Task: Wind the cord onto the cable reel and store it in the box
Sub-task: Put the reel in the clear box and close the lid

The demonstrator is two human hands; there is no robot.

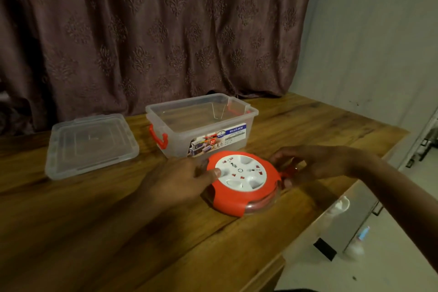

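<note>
A person's left hand (180, 181) rests on the near-left side of a round orange-and-white plastic cable reel (243, 182), its thumb pressing the white socket face while the other fingers lie along the rim. The right hand (315, 163) reaches in from the right, fingers curled around the reel's far-right edge near a small orange handle tab; whether it pinches that tab cannot be told. Red cord (257, 205) shows coiled inside the reel's clear lower rim. The reel lies flat on a brown wood-grain table (118, 232), near its right edge. Just behind the reel stands an open, clear rectangular plastic storage box (201, 123) with orange side latches and a printed label on its front wall. To the box's left, apart from it, its clear plastic lid (91, 144) lies flat on the table. A dark brown patterned curtain (154, 31) hangs behind the table, and a pale wall (379, 42) rises at right.
</note>
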